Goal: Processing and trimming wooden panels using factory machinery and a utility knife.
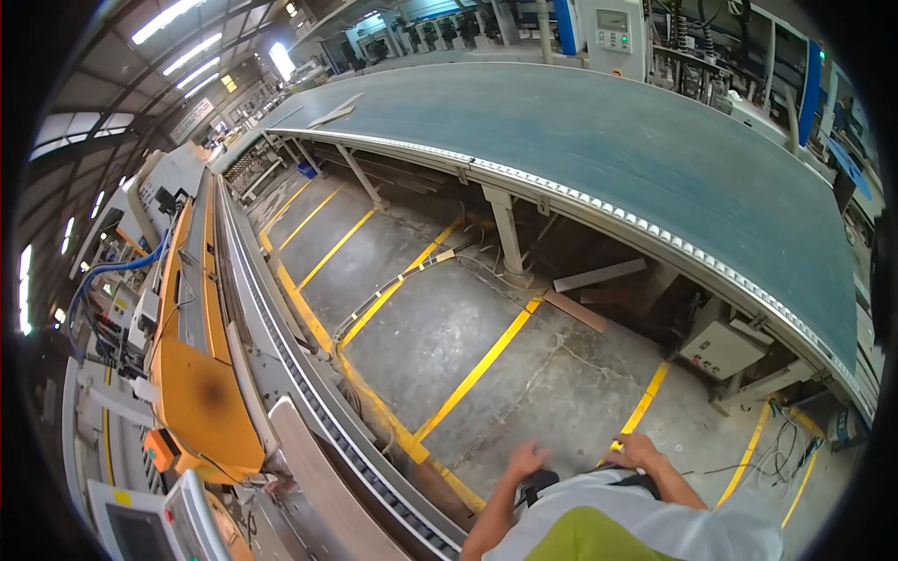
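Note:
My left hand (528,459) is in front of my body at the lower middle, its fingers loosely apart with nothing visible in them. To its right, my right hand (638,452) is closed, its fingers curled around something small and dark. A yellow spot shows at those fingertips, but it overlaps a yellow floor line, so I cannot make out the held thing. Both hands are over the concrete floor (426,323), apart from the machines. A long conveyor with a green belt (599,122) stretches across the far side.
On the left runs a roller track (309,393) beside an orange machine housing (201,407) and a control screen (140,533). A brown board (323,467) lies near the track. Under the conveyor are a grey control box (720,341), loose planks (599,274) and cables (776,458).

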